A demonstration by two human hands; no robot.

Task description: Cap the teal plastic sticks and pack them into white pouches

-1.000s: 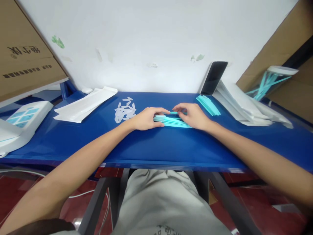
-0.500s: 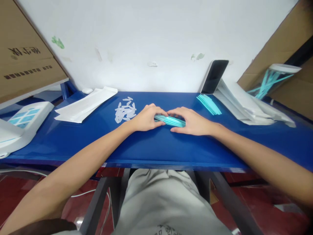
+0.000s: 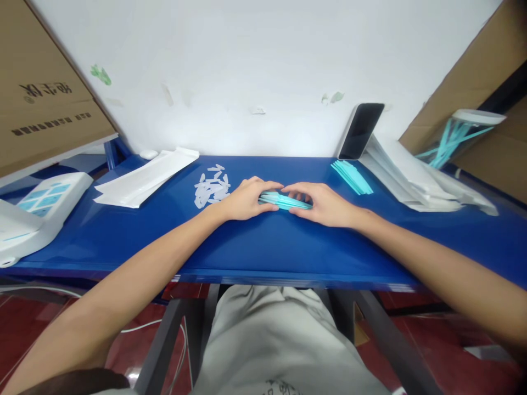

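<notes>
Between my two hands is a bundle of thin turquoise strips [image 3: 285,201], lying lengthwise from left to right just over the blue table. My left hand [image 3: 251,198] grips its left end, thumb in front and fingers behind. Around the right end curls my right hand [image 3: 325,204], with the thumb on the near side. The far fingers of both hands are partly hidden. Left of my left hand lies a loose pile of small translucent white pieces [image 3: 211,189]. A second stack of turquoise strips [image 3: 352,177] rests beyond my right hand.
A phone [image 3: 361,131] leans at the wall. White sleeves lie in a right stack [image 3: 411,175] and a left stack [image 3: 144,178]. A clear cup of turquoise strips [image 3: 457,137] tilts at right. A white device [image 3: 45,214] and a cardboard box [image 3: 53,99] stand left.
The turquoise bundle has turned slightly between my hands and its strips look more fanned. My right hand has shifted a little; otherwise the scene has only moved slightly with the camera.
</notes>
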